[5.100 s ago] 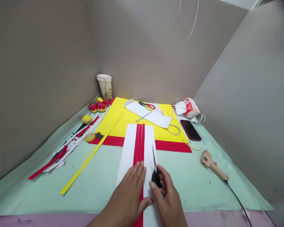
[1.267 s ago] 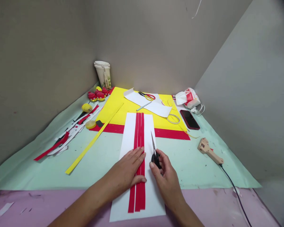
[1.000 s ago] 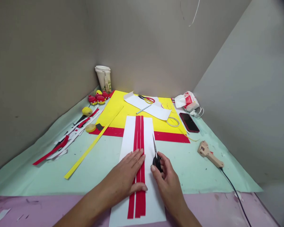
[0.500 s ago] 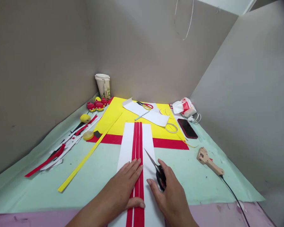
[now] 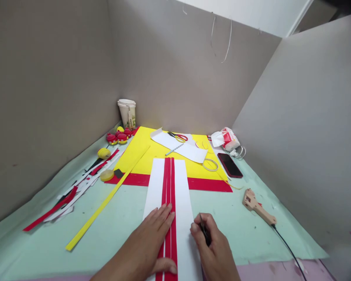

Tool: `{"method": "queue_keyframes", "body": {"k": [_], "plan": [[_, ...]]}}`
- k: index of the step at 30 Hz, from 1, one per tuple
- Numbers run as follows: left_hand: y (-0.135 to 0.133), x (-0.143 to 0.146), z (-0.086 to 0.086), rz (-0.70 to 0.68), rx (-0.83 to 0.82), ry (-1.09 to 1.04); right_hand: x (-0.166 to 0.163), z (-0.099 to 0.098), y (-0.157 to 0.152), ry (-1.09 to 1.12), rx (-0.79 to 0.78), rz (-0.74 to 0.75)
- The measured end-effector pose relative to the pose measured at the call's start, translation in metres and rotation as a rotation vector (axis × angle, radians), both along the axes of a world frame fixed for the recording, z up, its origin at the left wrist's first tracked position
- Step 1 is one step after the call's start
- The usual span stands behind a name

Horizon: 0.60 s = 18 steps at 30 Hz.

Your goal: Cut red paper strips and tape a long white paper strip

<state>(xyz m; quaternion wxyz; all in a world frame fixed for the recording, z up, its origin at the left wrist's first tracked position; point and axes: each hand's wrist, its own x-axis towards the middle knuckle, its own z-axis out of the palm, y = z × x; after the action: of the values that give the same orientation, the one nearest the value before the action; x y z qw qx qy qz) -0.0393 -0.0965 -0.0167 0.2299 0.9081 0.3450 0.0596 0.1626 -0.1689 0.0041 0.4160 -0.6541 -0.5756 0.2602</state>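
Turned since earlier: black scissors point(image 5: 205, 233), gripped in my right hand point(image 5: 215, 248), near right. My left hand point(image 5: 150, 240): outstretched, flat across red strips point(image 5: 168, 181) on white card point(image 5: 181, 199).

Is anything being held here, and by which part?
The right hand grips black scissors, mostly hidden, so the exact part can't be told. The left hand lies flat on red strips.
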Motion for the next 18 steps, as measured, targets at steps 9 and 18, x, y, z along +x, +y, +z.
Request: {"method": "queue_keyframes", "body": {"k": [9,18], "plan": [[0.002,-0.002,0.007,0.000,-0.027,0.086,0.014,0.004,0.002,-0.270,0.215,0.236],[0.004,-0.003,0.011,-0.022,-0.013,0.041,0.003,-0.001,0.002,-0.412,0.330,0.521]]}}
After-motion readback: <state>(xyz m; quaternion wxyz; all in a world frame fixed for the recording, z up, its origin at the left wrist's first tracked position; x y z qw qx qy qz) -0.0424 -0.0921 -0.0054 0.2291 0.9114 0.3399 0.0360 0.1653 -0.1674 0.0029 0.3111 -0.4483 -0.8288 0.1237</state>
